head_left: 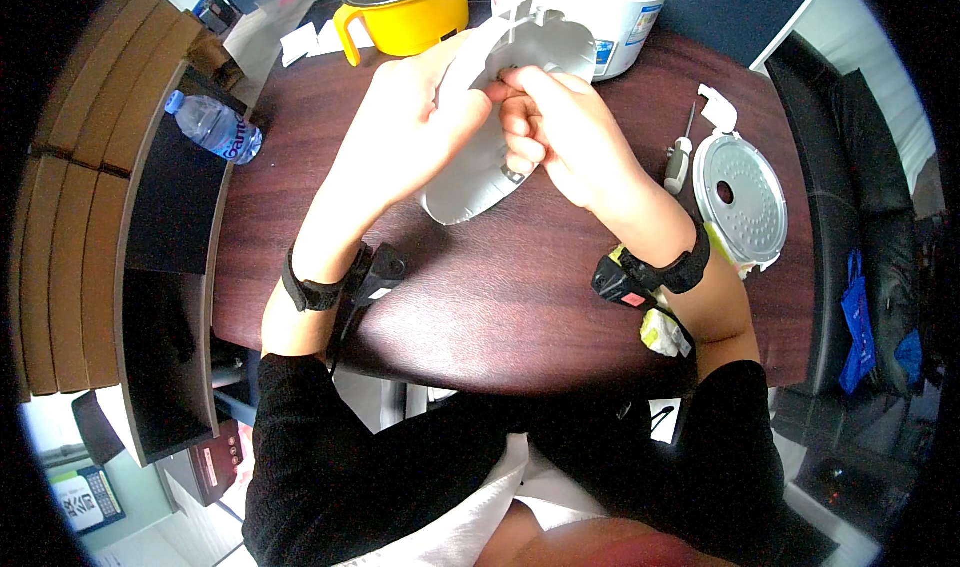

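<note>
A curved plastic lid shell [465, 195], white outside and silver-grey inside, is tilted up above the table at the far middle. My left hand [410, 117] grips its left edge, thumb pointing toward the inside. The fingers of my right hand [555, 127] are curled in a pinch against the shell's inner side; whatever they hold is hidden. Right behind the shell stands a white rice cooker body [632, 42]. To the right of my right hand lie a screwdriver [680, 162] with a grey-and-white handle and a round grey inner lid [748, 207] with a hole.
A yellow electric pot [415, 15] with a dark lid stands at the back, near white papers [300, 44]. A water bottle [215, 127] lies at the left. Cardboard boxes [75, 227] are stacked beyond the table's left edge. A black sofa [880, 167] is at the right.
</note>
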Available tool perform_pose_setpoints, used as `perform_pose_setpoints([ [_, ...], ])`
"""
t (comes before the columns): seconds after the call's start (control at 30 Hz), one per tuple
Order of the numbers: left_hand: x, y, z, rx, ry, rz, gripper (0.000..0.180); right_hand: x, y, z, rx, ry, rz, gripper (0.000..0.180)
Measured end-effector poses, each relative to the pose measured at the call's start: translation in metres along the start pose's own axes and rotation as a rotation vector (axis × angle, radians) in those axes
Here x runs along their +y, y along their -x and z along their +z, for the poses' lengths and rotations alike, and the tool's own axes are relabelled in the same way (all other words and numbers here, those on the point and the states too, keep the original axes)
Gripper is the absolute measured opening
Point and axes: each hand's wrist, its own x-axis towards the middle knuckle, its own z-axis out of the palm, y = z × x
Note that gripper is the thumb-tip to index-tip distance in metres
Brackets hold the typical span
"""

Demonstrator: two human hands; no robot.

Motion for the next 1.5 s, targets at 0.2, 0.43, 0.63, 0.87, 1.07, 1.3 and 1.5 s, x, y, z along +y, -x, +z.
perform_pose_setpoints([
  [0.2, 0.000, 0.000, 0.000, -0.008, -0.028, -0.002, 0.047, 0.007, -0.005, -0.002, 0.053, 0.376, -0.165, 0.028],
  [0.43, -0.004, -0.002, -0.003, -0.032, -0.031, -0.008, 0.045, 0.012, -0.012, -0.014, 0.185, 1.284, -0.951, 0.016],
  [0.63, -0.009, -0.001, -0.005, -0.035, 0.005, -0.021, 0.041, 0.002, -0.009, -0.013, 0.159, 1.506, -0.983, 0.015],
  [0.87, -0.011, -0.002, -0.006, -0.055, 0.040, -0.056, 0.039, 0.001, -0.007, -0.014, 0.177, 1.457, -0.982, 0.011],
  [1.07, -0.008, -0.001, -0.005, -0.014, 0.065, -0.083, 0.047, 0.000, -0.009, -0.016, 0.178, 1.452, -1.018, 0.012],
  [1.3, -0.015, -0.003, 0.001, 0.073, 0.103, 0.023, 0.044, 0.001, -0.012, -0.017, 0.181, 1.430, -1.076, 0.012],
  [1.5, -0.017, -0.003, 0.001, 0.050, 0.110, 0.039, 0.044, 0.002, -0.012, -0.014, 0.169, 1.443, -1.083, 0.010],
])
